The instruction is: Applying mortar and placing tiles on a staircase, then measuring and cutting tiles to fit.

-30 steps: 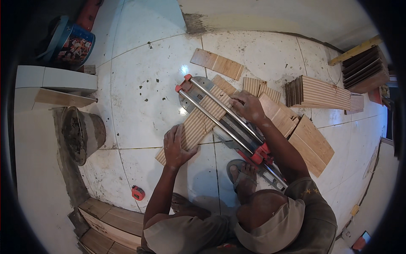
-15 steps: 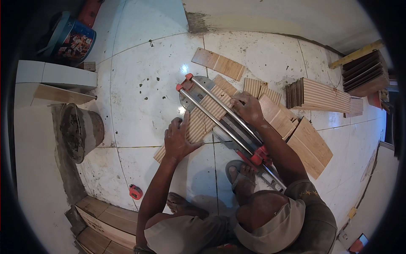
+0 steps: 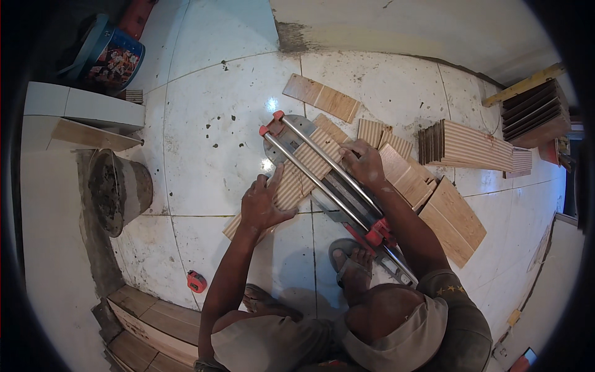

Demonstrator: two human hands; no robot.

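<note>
A manual tile cutter [image 3: 338, 189] with two steel rails and red end pieces lies slantwise on the white floor. A long wood-look tile [image 3: 304, 167] lies across its bed under the rails. My left hand [image 3: 263, 203] presses flat on the tile's near-left part, fingers spread. My right hand [image 3: 364, 163] sits on the far side of the rails, fingers curled over the tile's right end. The cutter's red handle carriage [image 3: 379, 234] rests at the near end of the rails, away from both hands.
A mortar-filled bucket [image 3: 118, 192] stands at left and a blue pail [image 3: 111, 57] behind it. A red tape measure [image 3: 196, 281] lies near my left knee. Tile stacks [image 3: 465, 146] and loose tiles [image 3: 322, 99] lie at right and behind. My sandalled foot [image 3: 353, 263] is beside the cutter.
My left hand has slid forward along the tile toward the rails. The right hand has stayed on the tile's far end, and the cutter has not moved.
</note>
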